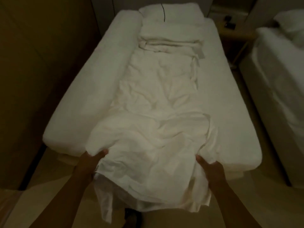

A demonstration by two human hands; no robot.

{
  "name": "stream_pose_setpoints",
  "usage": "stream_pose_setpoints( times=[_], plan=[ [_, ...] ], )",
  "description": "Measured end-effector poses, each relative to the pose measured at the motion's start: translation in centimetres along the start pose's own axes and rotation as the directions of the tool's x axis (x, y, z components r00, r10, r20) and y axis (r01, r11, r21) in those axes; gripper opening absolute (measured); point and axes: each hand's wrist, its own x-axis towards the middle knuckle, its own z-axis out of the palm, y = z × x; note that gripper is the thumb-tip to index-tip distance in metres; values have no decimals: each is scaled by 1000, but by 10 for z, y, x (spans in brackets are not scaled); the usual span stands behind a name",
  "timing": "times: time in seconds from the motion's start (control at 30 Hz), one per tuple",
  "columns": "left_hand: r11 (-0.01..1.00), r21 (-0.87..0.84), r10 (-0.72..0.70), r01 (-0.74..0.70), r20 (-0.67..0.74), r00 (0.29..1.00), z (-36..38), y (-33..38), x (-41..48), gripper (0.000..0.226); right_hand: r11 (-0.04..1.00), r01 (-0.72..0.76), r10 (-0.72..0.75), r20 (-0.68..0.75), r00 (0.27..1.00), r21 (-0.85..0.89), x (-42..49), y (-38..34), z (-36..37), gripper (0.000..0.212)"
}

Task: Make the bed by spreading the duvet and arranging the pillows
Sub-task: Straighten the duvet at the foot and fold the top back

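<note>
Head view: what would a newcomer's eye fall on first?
The crumpled white fabric duvet lies bunched in a narrow strip down the middle of the white mattress, its near end hanging over the foot. The left hand and the right hand grip that end, one on each side. A long white bolster pillow lies along the left edge.

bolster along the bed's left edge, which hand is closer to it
Left. The left hand grips the duvet right beside the bolster's near end; the right hand grips the duvet's opposite side, farther away.
</note>
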Motion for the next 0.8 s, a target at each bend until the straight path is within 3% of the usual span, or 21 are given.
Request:
stream_pose_setpoints(
  times=[0.03,0.13,0.23,0.27,0.33,0.43,0.53,0.57,0.6,0.63,0.73,0.77,0.8],
  plan=[
    [999,27,25,-26,15,1000,-5,10,0,73,1000,20,-20,0,1000,-7,-2,-11,-3,44],
    [996,8,94,-94,19,995,-14,48,15,58,997,71,-70,-37,997,18,-7,-54,-1,32],
    [993,-14,114,-114,57,992,-15,89,35,86,989,146,-146,-90,985,-11,-3,-96,8,56],
    [990,-4,141,-141,86,986,-16,104,44,84,978,197,-203,-96,975,-61,2,-110,11,71],
    [973,33,220,-227,146,965,-16,132,65,57,954,270,-280,-63,958,-134,13,-138,17,84],
    [931,104,330,-349,168,929,-6,170,102,16,929,337,-330,67,942,-155,40,-178,20,78],
    [943,81,307,-324,178,935,7,205,134,16,893,428,-399,195,896,-137,69,-215,18,59],
    [960,4,274,-279,179,945,11,218,140,19,892,440,-410,221,885,-106,81,-224,18,52],
    [962,-12,270,-275,235,934,13,229,148,24,889,448,-419,234,877,-89,91,-234,20,45],
    [953,-7,295,-302,243,924,16,235,159,31,895,440,-414,225,882,-78,106,-243,21,38],
    [977,-152,180,-151,198,963,40,264,178,68,953,304,-288,292,912,-10,145,-271,27,23],
    [966,-257,102,-31,265,959,48,273,184,79,978,171,-203,348,915,120,157,-279,28,28],
    [951,-308,75,22,298,952,56,284,187,86,967,-6,-100,400,911,256,168,-289,28,47]
  ],
)
